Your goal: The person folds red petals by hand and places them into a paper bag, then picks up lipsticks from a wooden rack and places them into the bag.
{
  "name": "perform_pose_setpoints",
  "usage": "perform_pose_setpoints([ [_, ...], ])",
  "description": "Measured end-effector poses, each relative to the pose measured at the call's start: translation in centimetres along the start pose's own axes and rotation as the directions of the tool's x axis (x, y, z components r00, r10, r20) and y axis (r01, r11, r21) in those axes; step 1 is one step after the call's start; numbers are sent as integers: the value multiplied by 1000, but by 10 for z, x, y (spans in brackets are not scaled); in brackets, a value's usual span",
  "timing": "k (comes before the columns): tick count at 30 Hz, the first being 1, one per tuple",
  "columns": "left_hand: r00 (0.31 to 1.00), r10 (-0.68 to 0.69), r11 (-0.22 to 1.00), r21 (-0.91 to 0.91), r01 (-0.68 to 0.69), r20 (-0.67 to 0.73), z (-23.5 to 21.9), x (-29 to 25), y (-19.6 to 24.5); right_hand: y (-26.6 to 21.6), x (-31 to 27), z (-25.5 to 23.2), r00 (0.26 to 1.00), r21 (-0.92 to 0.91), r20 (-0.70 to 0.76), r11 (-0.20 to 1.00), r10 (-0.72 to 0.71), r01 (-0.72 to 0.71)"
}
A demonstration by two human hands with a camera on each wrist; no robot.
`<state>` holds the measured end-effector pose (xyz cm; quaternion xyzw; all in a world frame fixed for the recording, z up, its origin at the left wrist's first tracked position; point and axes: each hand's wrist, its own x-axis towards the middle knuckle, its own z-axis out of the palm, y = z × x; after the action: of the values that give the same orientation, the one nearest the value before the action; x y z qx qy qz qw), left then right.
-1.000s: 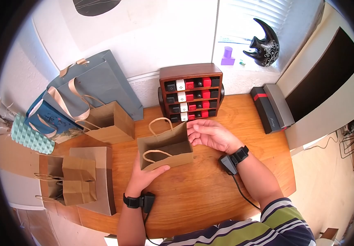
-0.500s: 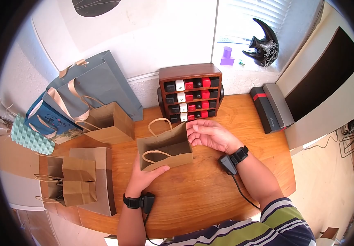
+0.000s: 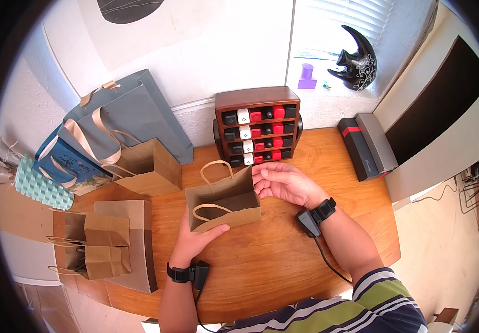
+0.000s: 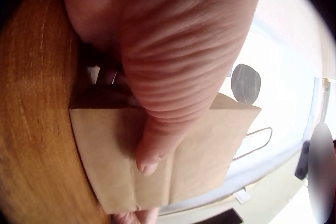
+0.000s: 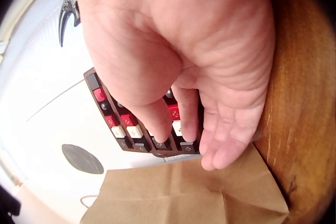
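A small brown paper bag (image 3: pixel 236 217) with two twisted-paper handles stands over the middle of the table, its mouth facing up. My left hand (image 3: pixel 194 240) holds it at the left end. In the left wrist view the thumb (image 4: pixel 153 155) lies along the bag's front panel (image 4: pixel 194 163), while the other fingers are mostly hidden behind it. Beside the right end is my right hand (image 3: pixel 288 183), palm showing and fingers loosely bent. The right wrist view has its fingertips (image 5: pixel 218 158) right at the bag's side panel (image 5: pixel 173 195), gripping nothing.
A wooden rack (image 3: pixel 257 97) of red, white and black pieces stands behind the bag. Left are a large grey bag (image 3: pixel 156 111), a blue bag (image 3: pixel 78 161), another brown bag (image 3: pixel 161 169), and folded bags (image 3: pixel 108 247) on a flat box (image 3: pixel 142 222). Dark boxes (image 3: pixel 356 150) lie right.
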<state>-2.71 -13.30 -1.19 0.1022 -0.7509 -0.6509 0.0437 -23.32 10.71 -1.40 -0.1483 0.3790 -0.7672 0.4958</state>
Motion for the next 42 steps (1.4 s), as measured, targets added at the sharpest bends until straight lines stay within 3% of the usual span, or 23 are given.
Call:
perform_pose_setpoints([
  [42,1000,6,1000,5,-5,-3,0,-1,2,0,0,0,1000,6,3,1000,2,-2],
])
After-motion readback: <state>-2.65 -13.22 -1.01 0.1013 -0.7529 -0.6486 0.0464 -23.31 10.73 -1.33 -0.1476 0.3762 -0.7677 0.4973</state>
